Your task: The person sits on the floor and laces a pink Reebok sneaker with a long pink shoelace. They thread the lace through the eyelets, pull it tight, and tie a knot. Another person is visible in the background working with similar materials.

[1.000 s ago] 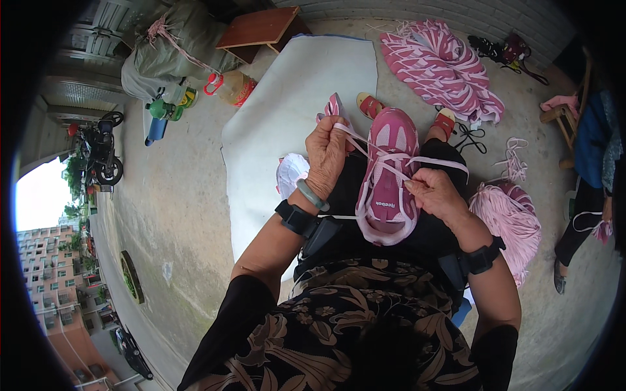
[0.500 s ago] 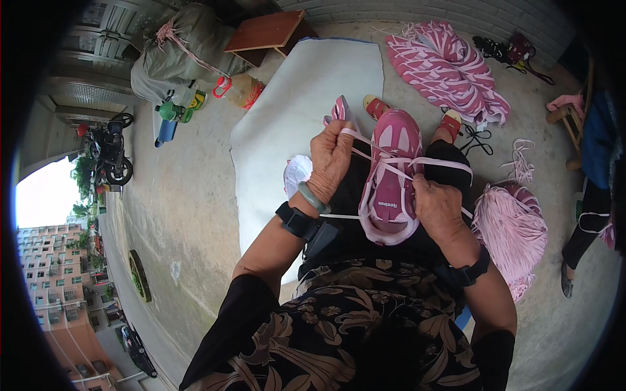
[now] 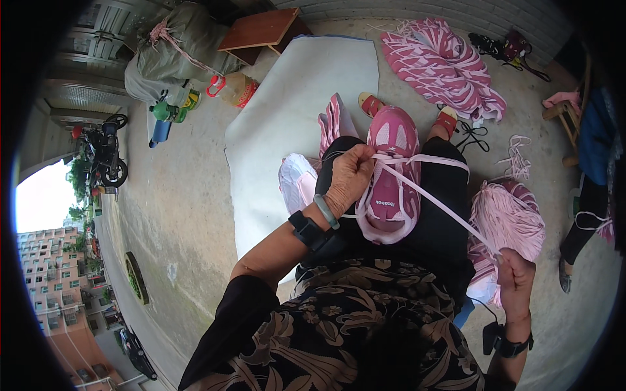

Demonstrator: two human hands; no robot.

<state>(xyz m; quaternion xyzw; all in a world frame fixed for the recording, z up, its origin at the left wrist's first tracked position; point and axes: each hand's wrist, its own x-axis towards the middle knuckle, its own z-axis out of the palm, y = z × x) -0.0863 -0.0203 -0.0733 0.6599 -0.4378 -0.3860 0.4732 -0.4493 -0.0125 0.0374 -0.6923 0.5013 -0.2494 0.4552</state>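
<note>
A pink sneaker [image 3: 389, 199] lies on my lap, toe pointing away. My left hand [image 3: 350, 174] is closed in a pinch at the sneaker's left side, on a pale pink shoelace near the eyelets. Out to the right, my right hand [image 3: 517, 277] grips the far end of that shoelace [image 3: 447, 206], which runs taut down from the sneaker. A second strand of lace [image 3: 443, 160] crosses over my right knee. Left of my lap sit a white and pink shoe [image 3: 297, 179] and some pink striped pieces [image 3: 334, 122]. The left fingertips partly hide the lace.
A hank of pale pink laces [image 3: 512, 218] hangs by my right thigh. Ahead lies a pink striped heap [image 3: 443, 72], beside a white sheet [image 3: 261, 140]. Black laces [image 3: 471, 137] lie near my right foot. Bottles [image 3: 231, 90] stand far left; another person's leg [image 3: 580, 228] is at right.
My right hand has moved from the sneaker far to the right and nearer my body, drawing the shoelace out long. My left hand has lowered and moved right, against the sneaker's side.
</note>
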